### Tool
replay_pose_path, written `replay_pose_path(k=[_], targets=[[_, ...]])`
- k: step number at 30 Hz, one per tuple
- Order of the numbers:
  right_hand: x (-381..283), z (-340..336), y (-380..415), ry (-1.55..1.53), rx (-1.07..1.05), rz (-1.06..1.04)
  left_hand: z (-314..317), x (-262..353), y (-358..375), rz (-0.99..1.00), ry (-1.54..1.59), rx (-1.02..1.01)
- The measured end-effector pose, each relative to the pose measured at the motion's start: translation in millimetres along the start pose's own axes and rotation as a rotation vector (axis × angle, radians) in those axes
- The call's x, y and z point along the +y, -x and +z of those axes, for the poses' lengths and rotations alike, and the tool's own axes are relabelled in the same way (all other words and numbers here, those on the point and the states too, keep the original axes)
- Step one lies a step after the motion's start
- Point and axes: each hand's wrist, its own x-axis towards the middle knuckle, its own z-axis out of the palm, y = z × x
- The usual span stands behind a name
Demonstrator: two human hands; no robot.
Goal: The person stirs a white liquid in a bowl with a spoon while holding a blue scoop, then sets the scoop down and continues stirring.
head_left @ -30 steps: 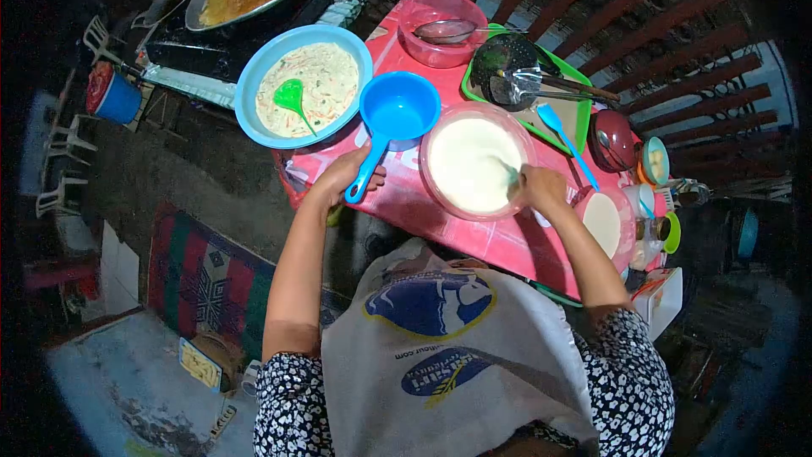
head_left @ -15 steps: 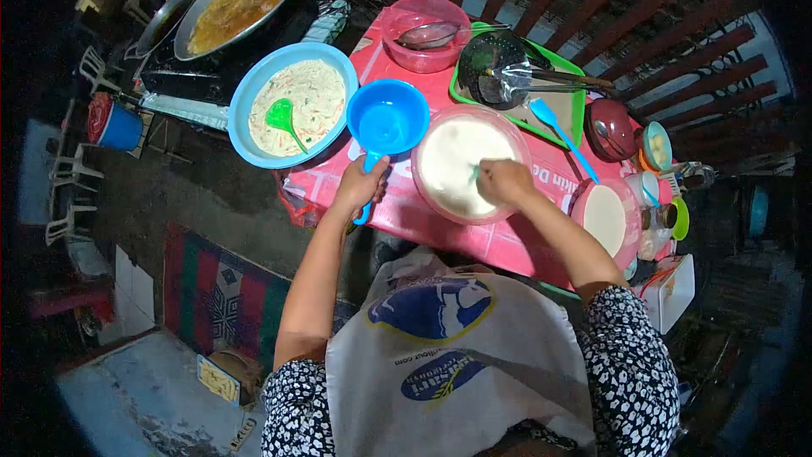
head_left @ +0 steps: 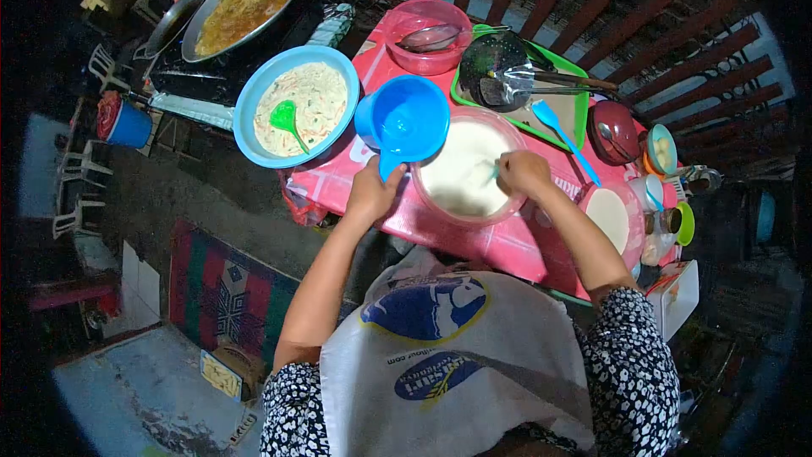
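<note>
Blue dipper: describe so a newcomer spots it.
On the pink-covered table, look between the light-blue basin and the bowl of pale liquid. The dipper is in the left hand; unlike both neighbours, it is deep blue with a handle.

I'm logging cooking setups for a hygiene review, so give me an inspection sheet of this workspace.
Surface: pink patterned table cover.
Job's things: blue dipper; pink bowl of pale liquid.
Clutter: green tray holding cooking tools; blue spatula lying over its edge.
Hands: left hand grips the dipper's handle; right hand holds a mostly hidden utensil at the liquid.
Cables: nothing seen.
Surroundings: large metal pan, striped rug.
</note>
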Motion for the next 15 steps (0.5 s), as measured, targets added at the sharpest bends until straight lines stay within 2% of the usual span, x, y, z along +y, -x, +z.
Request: replay_pose_path(k=[3,5,7,8,10,15], targets=[[-15.2,11.2,-8.7,0.005,0.116,0.000,1.5,14.7,6.5,0.037,-0.048,0.022],[-17.3,12.3,3.7,-0.043,-0.010,-0.050,3.2,19.7,7.0,-0.004,-0.100,0.001],[-6.0,4.3,11.4,-0.015,-0.038,-0.077,5.3,21.5,7.0,-0.033,-0.126,-0.026],[-1.8,4.2,6.1,-0.016,-0.038,-0.079,6.1,22.4,7.5,-0.064,-0.154,-0.054],[4.2,0.9,-5.6,-0.017,0.082,0.058,7.1,30.2,10.6,-0.065,-0.181,-0.055],[-7.1,12.8,5.7,-0.049,0.051,-0.015,12.3,32.1,12.4,-0.027,-0.210,-0.036]])
